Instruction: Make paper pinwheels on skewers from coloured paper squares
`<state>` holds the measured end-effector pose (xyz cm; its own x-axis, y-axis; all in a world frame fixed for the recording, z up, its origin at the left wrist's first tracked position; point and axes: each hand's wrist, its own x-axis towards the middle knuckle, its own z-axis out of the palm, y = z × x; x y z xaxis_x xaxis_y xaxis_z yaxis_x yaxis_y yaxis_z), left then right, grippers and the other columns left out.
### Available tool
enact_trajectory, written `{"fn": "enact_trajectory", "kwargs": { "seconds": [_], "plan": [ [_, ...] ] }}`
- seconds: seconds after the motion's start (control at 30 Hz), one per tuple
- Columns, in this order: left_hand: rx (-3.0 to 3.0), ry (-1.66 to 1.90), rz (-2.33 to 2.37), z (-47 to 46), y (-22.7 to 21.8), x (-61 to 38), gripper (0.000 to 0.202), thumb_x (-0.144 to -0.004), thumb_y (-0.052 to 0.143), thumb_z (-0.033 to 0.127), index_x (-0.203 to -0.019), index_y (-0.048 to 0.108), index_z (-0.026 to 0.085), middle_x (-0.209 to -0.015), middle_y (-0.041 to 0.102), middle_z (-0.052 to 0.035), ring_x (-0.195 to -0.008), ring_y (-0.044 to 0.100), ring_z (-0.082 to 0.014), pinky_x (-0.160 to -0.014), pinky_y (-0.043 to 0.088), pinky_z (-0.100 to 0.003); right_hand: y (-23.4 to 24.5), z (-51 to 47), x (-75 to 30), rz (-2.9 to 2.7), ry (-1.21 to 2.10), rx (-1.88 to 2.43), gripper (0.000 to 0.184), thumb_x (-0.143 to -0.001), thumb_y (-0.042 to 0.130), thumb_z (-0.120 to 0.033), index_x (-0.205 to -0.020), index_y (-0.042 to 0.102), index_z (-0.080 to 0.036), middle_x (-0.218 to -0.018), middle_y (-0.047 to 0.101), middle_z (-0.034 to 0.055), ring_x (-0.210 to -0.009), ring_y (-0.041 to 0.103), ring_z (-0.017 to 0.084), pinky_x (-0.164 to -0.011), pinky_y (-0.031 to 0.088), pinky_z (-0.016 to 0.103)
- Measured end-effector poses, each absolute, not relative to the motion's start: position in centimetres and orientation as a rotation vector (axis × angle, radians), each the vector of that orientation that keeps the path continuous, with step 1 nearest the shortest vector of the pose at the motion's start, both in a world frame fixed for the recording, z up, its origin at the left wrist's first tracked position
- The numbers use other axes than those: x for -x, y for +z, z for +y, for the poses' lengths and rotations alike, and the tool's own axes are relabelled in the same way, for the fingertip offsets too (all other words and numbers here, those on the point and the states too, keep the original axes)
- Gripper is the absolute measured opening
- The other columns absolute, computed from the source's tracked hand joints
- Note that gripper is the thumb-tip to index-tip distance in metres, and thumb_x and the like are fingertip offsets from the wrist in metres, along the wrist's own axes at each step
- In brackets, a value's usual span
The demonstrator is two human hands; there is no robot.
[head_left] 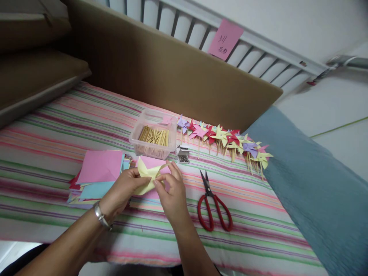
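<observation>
A pale yellow paper pinwheel [146, 172], its corners partly folded toward the middle, is held between my two hands. My left hand [129, 184] pinches its left side, with the thumb pressed near the centre. On the right side, my right hand [171, 182] grips a folded corner between thumb and fingers. Under the hands lies a pink paper sheet [153, 194]. A stack of coloured paper squares [100, 166] is left of my left hand. Open-bladed scissors with red handles [211, 209] lie to the right of my right hand.
Behind the hands stands a clear plastic box [155, 153] of short wooden sticks, beside a small box of metal pins [183, 155]. Finished pinwheels on sticks [221, 136] lie in a row along the back. A brown board [172, 69] rises behind the striped cloth [253, 222].
</observation>
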<state>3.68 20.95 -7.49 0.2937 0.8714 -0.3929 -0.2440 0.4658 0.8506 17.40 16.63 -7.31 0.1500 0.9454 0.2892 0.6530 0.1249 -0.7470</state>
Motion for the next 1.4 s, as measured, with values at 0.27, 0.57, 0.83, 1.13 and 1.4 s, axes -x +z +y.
{"fn": "enact_trajectory", "kwargs": {
  "seconds": [0.27,0.57,0.83,1.13,1.4],
  "plan": [
    [-0.794,0.806,1.019,20.9,-7.4,-3.7,0.026,-0.056,0.076,0.026,-0.078,0.071,0.012,-0.070,0.070,-0.0031,-0.058,0.059,-0.0137,-0.057,0.042,-0.021,-7.2,16.7,-17.2,-1.556,0.434,1.647,0.007,-0.075,0.063,-0.018,-0.068,0.063,-0.020,-0.135,0.047,0.0107,-0.131,0.031,0.025,-0.106,0.026,0.045],
    [-0.810,0.778,0.962,20.9,-7.5,-3.7,0.031,-0.060,0.076,0.028,-0.087,0.070,0.013,-0.079,0.072,-0.0056,-0.067,0.062,-0.0159,-0.063,0.044,-0.022,-7.4,16.8,-17.1,-1.550,0.366,1.672,0.009,-0.074,0.060,-0.016,-0.067,0.062,-0.020,-0.132,0.049,0.0108,-0.131,0.032,0.026,-0.105,0.027,0.047],
    [-0.799,0.834,1.035,21.1,-7.5,-3.6,0.024,-0.060,0.074,0.025,-0.081,0.070,0.014,-0.075,0.072,-0.0035,-0.063,0.062,-0.0154,-0.059,0.043,-0.022,-6.9,16.9,-17.7,-1.321,0.522,1.601,0.005,-0.075,0.060,-0.021,-0.078,0.063,-0.020,-0.125,0.055,0.0094,-0.122,0.044,0.024,-0.103,0.031,0.042],
    [-0.776,0.802,0.996,20.8,-7.1,-3.6,0.025,-0.061,0.074,0.024,-0.084,0.068,0.013,-0.080,0.071,-0.0052,-0.070,0.061,-0.0157,-0.066,0.044,-0.022,-7.2,17.5,-17.9,-0.743,1.322,1.247,0.026,-0.065,0.069,-0.027,-0.087,0.061,-0.016,-0.081,0.065,0.0022,-0.077,0.060,0.015,-0.073,0.045,0.026],
    [-0.822,0.741,1.062,20.7,-7.4,-4.0,0.026,-0.060,0.075,0.027,-0.082,0.069,0.015,-0.075,0.071,-0.0025,-0.064,0.060,-0.0147,-0.058,0.043,-0.020,-7.8,17.9,-17.6,-0.812,1.344,1.350,0.009,-0.060,0.065,-0.023,-0.063,0.060,-0.015,-0.058,0.054,-0.0038,-0.053,0.045,0.009,-0.054,0.034,0.022]
  ]
}}
